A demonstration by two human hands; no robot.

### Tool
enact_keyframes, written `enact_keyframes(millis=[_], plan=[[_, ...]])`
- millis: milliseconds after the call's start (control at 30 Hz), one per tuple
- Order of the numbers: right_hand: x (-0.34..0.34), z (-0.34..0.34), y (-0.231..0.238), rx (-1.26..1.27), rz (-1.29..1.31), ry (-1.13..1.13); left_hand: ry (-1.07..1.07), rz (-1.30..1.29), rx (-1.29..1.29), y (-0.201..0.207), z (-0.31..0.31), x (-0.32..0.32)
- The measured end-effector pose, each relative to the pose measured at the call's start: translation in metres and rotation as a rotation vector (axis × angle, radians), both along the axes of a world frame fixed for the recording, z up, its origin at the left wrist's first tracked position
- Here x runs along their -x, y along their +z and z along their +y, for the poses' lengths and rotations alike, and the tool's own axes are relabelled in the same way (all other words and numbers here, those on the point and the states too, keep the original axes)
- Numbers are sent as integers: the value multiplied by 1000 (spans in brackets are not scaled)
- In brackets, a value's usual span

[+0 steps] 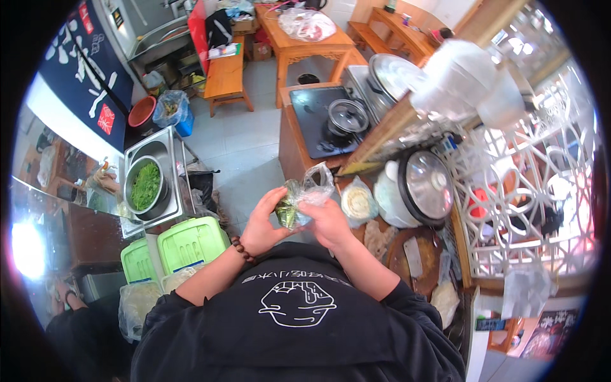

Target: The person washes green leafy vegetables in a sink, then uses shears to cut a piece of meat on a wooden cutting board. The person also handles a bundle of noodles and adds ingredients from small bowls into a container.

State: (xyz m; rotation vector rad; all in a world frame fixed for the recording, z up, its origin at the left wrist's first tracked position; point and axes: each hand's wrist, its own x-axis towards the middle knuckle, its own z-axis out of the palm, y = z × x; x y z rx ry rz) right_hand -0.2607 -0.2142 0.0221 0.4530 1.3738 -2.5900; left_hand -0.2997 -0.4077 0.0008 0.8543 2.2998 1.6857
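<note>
In front of my chest, both hands hold a small clear plastic bag (318, 177) with something dark green and shiny (290, 202) in or against it; its kind is hard to make out. My left hand (259, 224) curls round the green side, thumb below and fingers above. From the other side my right hand (326, 223) closes on the bag, fingers pressed against the plastic. The bag's loose top sticks up between the hands, toward the counter. A bead bracelet circles my left wrist.
At left, a metal bowl of chopped greens (146, 186) stands in a steel sink, above green lidded bins (191, 242). To the right are a lidded cooker (425, 186), a bagged pale food (358, 200) and a round wooden board (417, 261). Ahead, a pot (347, 117) sits on a black cooktop.
</note>
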Motion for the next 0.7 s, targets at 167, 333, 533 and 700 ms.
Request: enact_keyframes(millis=[167, 333, 533, 700], plan=[[95, -26, -8, -284, -43, 182, 31, -646, -463, -27, -34, 67], [202, -44, -9, -888, 382, 329, 196, -837, -653, -44, -58, 150], [332, -78, -29, -1180, 627, 428, 303, -1161, -824, -15, -73, 258], [418, -98, -33, -1350, 753, 670, 337, -1204, -977, -19, -82, 330]])
